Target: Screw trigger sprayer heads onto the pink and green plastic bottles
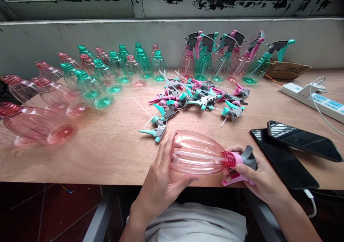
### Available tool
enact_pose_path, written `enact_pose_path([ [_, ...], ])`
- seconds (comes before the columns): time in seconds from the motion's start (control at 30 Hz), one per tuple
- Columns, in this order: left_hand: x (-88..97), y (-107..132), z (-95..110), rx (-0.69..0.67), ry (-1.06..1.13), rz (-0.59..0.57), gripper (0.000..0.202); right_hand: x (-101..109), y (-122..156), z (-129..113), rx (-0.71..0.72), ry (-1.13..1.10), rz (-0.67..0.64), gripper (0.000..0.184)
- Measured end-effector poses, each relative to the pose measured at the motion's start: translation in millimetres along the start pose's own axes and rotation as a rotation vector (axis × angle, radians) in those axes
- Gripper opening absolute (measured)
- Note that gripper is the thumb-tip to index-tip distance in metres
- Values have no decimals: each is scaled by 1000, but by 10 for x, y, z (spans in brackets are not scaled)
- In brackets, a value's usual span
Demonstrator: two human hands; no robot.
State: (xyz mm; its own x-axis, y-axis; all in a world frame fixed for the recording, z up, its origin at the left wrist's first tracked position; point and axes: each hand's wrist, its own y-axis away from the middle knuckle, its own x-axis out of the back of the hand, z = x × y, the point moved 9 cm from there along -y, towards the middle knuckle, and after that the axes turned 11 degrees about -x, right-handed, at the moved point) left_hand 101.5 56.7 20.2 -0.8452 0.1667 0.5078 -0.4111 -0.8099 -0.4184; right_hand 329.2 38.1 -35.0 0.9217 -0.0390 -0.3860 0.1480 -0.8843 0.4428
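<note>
My left hand (pixel 161 179) wraps around the base of a pink transparent bottle (pixel 197 152) lying sideways over the wooden table's (pixel 113 145) front edge. My right hand (pixel 254 177) grips a grey and pink trigger sprayer head (pixel 243 163) sitting at the bottle's neck, its dip tube inside the bottle. A pile of loose trigger sprayer heads (pixel 199 96) in teal, pink and grey lies just beyond the bottle at mid-table.
Several empty pink and green bottles (pixel 91 80) stand at the left. Finished spray bottles (pixel 223 57) line the back wall. Two phones (pixel 292 145) lie at the right, with a power strip (pixel 314 96), cables and a woven basket (pixel 286 70) behind them.
</note>
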Motion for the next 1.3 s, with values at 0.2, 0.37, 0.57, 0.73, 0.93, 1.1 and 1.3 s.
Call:
enact_pose_path([
  [0.2,-2,8,-6,3,6,1,96,-3,8,0,-12,38,1,38],
  [0.37,-8,11,-11,13,13,1,96,1,15,8,-21,3,8,39],
  [0.57,-5,6,4,2,14,3,98,-14,27,-24,-19,26,35,40],
  [0.73,-9,6,12,-4,19,6,98,10,38,-32,-15,30,64,43],
  [0.93,-10,5,9,-35,15,18,102,35,35,23,-58,6,45,45],
  [1.1,-7,-2,15,-45,3,16,100,27,39,16,-54,1,45,45],
  [1.3,-12,-11,29,-57,0,15,101,36,42,22,-65,-14,51,46],
])
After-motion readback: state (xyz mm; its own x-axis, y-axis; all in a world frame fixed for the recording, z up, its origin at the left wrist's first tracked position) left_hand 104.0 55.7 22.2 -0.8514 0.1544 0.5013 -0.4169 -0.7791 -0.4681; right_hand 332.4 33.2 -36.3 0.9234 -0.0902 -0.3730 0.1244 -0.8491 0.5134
